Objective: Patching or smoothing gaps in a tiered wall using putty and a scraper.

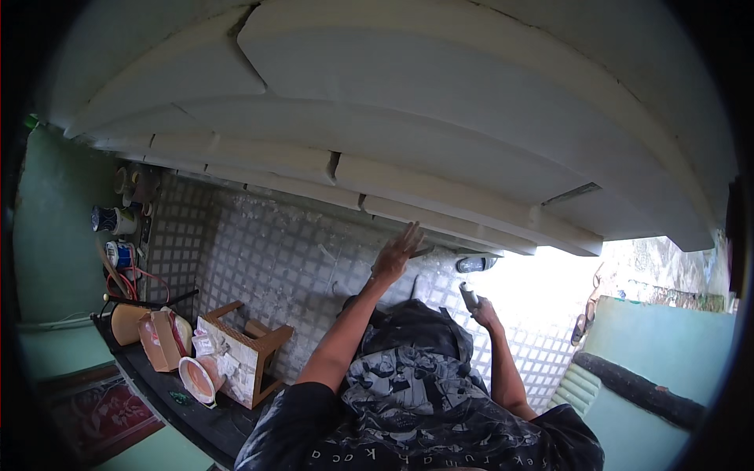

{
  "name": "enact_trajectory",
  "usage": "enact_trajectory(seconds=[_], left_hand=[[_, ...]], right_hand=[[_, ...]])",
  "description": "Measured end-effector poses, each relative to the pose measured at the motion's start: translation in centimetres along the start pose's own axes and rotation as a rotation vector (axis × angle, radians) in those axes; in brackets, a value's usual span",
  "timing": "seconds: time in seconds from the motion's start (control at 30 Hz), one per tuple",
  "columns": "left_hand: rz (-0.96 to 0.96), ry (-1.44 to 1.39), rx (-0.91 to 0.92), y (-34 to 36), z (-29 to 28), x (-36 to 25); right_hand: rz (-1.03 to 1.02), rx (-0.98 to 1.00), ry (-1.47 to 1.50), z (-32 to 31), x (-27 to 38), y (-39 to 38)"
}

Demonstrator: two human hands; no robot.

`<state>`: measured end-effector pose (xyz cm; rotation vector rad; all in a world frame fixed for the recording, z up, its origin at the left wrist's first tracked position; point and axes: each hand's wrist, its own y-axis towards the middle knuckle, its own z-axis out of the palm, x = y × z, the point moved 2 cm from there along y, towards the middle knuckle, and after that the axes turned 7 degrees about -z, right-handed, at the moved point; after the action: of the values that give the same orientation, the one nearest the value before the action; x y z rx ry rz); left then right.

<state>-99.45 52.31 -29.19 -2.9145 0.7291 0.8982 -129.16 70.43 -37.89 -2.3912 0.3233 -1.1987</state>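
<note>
The person's right hand (484, 312) holds a pale cylindrical object (469, 295), its fingers wrapped round the lower end. The object's whitish upper end stands clear of the fingers, tipped a little to the left, over the bright right part of the tiled floor (275, 263). Its exact kind cannot be told.

The left hand (397, 253) is raised left of the right one and well apart from it, its fingers stretched out and slightly spread toward the lower edge of the pale stepped moulding (440, 212) that spans the top of the view. Whether the fingertips touch that edge cannot be told. A dark strip (423, 252) shows just right of the left hand; whether the hand holds it is unclear.

A dark shoe (476, 264) lies on the floor beyond the right hand, and sandals (580, 328) lie farther right. At the near left, a dark bench (169, 408) carries an open cardboard box (160, 341); a pinkish tub (199, 381) is beside a brown-framed stool (271, 345). At the far left, a blue-and-white bucket (118, 253) stands close to a green wall (63, 228).
</note>
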Motion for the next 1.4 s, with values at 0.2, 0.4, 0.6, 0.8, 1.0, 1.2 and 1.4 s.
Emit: enact_trajectory(seconds=[0.2,0.4,0.6,0.8,1.0,1.2,1.4], left_hand=[[0.187,-0.001,0.128,2.7,2.0,-3.2],[0.460,0.346,0.133,5.0,3.1,-4.4],[0.315,0.456,0.081,5.2,3.8,-4.3],[-0.286,0.494,-0.160,-0.5,-4.0,9.3],[-0.519,0.458,-0.128,-6.3,-10.3,12.2],[-0.432,0.234,0.343,-10.8,-7.0,11.9],[-0.402,-0.030,0.307,-14.3,-7.1,10.6]], right_hand=[[-0.162,-0.092,-0.057,-3.4,6.1,-1.5],[-0.275,-0.156,-0.096,-4.3,8.7,-0.4],[-0.308,-0.107,-0.112,-3.9,9.3,0.3],[-0.343,-0.165,-0.092,-3.3,11.9,-0.2],[-0.696,-0.505,-0.311,0.6,21.7,3.4],[-0.821,-0.599,-0.508,8.9,29.5,12.5],[-0.714,-0.560,-0.763,8.2,25.7,14.3]])
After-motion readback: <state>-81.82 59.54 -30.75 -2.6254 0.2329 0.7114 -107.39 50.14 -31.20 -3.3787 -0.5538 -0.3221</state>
